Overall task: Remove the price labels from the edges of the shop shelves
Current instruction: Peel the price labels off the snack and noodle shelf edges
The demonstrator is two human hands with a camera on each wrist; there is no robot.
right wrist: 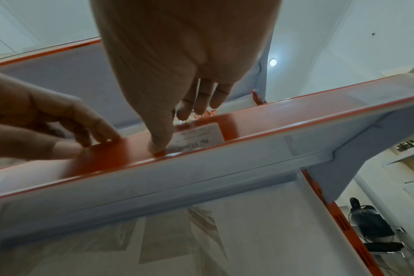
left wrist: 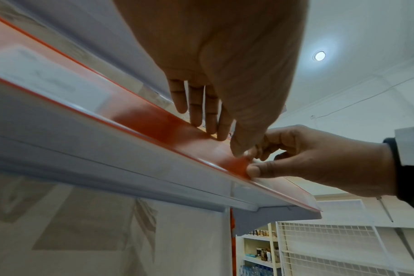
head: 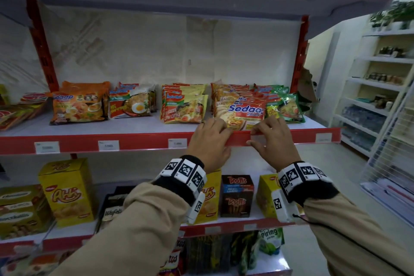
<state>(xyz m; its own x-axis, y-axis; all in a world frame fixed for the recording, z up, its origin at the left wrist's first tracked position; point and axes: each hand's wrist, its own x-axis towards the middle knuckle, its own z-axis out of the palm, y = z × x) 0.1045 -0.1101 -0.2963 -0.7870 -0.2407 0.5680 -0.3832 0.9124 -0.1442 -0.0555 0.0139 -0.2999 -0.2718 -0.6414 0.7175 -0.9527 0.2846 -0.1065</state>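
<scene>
Noodle packets (head: 183,107) on red-edged shelf (head: 134,126)

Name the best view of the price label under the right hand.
Right wrist view: the price label shows plainly in the shelf strip, right hand pinching its end. Head view gives a pale sliver; left wrist view hides it.

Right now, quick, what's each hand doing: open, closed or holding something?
Left hand: fingers and thumb pinch the red edge strip.
Right hand: pinches the same strip, thumb on the price label edge.

Right hand (right wrist: 177,61) thumb on price label (right wrist: 197,137) (blurred), left hand (right wrist: 38,115) on shelf edge (right wrist: 232,127)
</scene>
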